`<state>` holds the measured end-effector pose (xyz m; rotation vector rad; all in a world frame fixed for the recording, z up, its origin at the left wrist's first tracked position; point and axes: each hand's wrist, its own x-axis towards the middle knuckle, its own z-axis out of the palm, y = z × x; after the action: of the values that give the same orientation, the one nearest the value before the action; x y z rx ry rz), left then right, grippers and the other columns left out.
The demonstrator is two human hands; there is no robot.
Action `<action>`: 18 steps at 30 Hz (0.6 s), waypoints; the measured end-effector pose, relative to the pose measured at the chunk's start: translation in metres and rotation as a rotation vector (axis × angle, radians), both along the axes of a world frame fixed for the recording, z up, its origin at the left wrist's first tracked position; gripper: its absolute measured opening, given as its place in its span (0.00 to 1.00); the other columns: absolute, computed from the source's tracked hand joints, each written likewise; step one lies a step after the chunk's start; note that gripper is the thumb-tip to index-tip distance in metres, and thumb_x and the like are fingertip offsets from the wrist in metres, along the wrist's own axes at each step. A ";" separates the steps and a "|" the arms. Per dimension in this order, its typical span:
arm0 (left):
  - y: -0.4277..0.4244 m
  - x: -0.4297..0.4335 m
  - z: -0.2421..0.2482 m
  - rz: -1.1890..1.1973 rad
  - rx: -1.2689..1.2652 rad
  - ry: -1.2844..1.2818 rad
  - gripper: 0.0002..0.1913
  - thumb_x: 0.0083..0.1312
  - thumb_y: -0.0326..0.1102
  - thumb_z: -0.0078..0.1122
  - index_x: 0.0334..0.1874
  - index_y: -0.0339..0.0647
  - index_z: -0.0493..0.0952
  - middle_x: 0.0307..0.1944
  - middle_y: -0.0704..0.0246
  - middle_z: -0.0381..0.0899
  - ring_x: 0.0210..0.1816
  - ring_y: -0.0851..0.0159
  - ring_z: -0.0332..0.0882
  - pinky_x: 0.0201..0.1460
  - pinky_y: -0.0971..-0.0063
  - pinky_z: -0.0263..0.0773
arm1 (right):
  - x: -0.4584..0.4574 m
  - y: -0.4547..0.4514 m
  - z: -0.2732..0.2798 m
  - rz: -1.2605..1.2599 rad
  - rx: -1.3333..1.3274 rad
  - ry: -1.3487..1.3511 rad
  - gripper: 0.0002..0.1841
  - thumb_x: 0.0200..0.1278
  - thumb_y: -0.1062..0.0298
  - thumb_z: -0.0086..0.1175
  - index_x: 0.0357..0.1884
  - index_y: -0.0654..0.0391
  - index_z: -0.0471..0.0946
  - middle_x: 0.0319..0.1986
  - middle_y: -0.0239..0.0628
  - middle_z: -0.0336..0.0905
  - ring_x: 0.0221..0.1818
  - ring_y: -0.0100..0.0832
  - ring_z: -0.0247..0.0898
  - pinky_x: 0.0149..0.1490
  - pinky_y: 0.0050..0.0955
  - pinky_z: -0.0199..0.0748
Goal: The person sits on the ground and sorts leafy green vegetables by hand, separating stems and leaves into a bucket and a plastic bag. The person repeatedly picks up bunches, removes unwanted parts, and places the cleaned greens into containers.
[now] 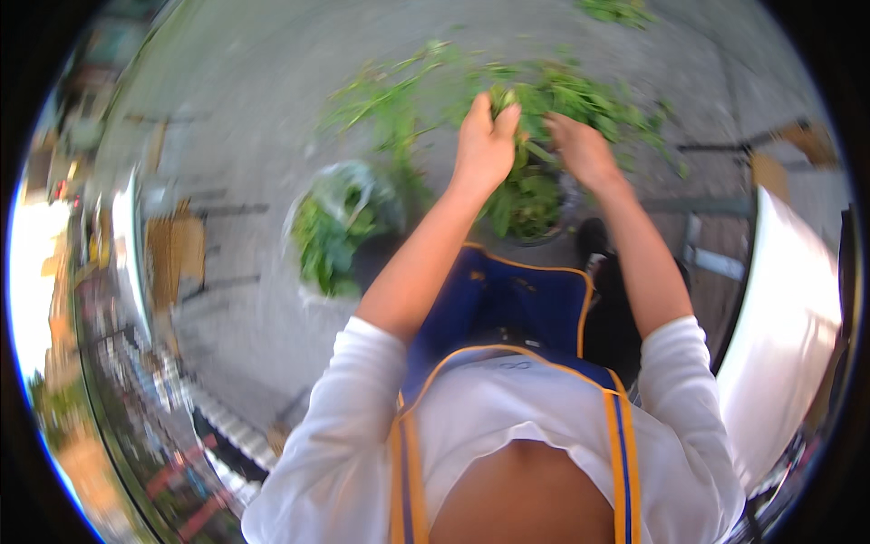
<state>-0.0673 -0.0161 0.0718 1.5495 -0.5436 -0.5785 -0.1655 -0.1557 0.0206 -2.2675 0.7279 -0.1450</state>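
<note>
My left hand (486, 143) is closed around a bunch of leafy green stems (503, 97), held above a dark round container (540, 238). Beside it, my right hand (583, 148) has its fingers curled at the edge of the greens; blur hides whether they pinch a stem. Loose green leaves (527, 204) fill the container, which stands on the ground in front of my apron (503, 292). Beyond both hands, long leafy stalks (578, 92) lie spread over the concrete.
To the left stands a clear plastic bag (367, 183) with greens inside. More greens (615, 11) lie on the concrete floor (272, 88) at the far edge. A white panel-like surface (781, 326) rises on the right, and brown cardboard-like pieces (175, 262) are at the left.
</note>
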 end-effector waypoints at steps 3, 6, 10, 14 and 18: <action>0.056 0.044 0.037 0.055 -0.212 0.066 0.12 0.70 0.38 0.47 0.47 0.36 0.70 0.30 0.67 0.76 0.34 0.68 0.77 0.36 0.75 0.70 | -0.004 0.001 -0.007 0.182 -0.215 0.277 0.21 0.67 0.56 0.40 0.53 0.57 0.74 0.56 0.45 0.70 0.55 0.47 0.68 0.56 0.36 0.66; 0.148 0.092 0.070 0.331 -0.114 -0.093 0.17 0.69 0.41 0.49 0.51 0.34 0.70 0.30 0.65 0.75 0.33 0.62 0.77 0.38 0.67 0.72 | -0.005 0.005 -0.007 0.177 -0.203 0.279 0.18 0.65 0.56 0.44 0.50 0.53 0.76 0.58 0.42 0.67 0.54 0.45 0.68 0.54 0.39 0.67; 0.275 0.129 0.080 0.556 -0.291 0.078 0.15 0.71 0.36 0.43 0.52 0.31 0.69 0.31 0.65 0.70 0.30 0.65 0.72 0.36 0.65 0.72 | -0.007 0.011 -0.004 0.195 -0.170 0.335 0.17 0.64 0.58 0.46 0.51 0.52 0.75 0.54 0.42 0.71 0.52 0.45 0.70 0.53 0.39 0.67; 0.361 0.147 0.008 0.768 -0.173 0.303 0.15 0.71 0.37 0.45 0.51 0.33 0.68 0.32 0.64 0.70 0.29 0.63 0.70 0.35 0.64 0.71 | -0.003 0.023 -0.006 0.196 -0.139 0.361 0.18 0.63 0.59 0.48 0.52 0.52 0.74 0.47 0.45 0.76 0.49 0.46 0.72 0.53 0.39 0.68; 0.417 0.171 -0.111 0.973 -0.038 0.461 0.13 0.69 0.38 0.47 0.51 0.37 0.69 0.33 0.63 0.71 0.33 0.60 0.71 0.36 0.64 0.71 | -0.002 0.031 -0.016 0.218 -0.071 0.382 0.18 0.63 0.59 0.48 0.54 0.53 0.73 0.47 0.47 0.76 0.50 0.45 0.72 0.54 0.39 0.67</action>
<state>0.1038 0.4009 -0.0391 1.3790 0.5432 -0.1415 -0.1672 -0.1245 0.0042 -2.4543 0.6673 0.3807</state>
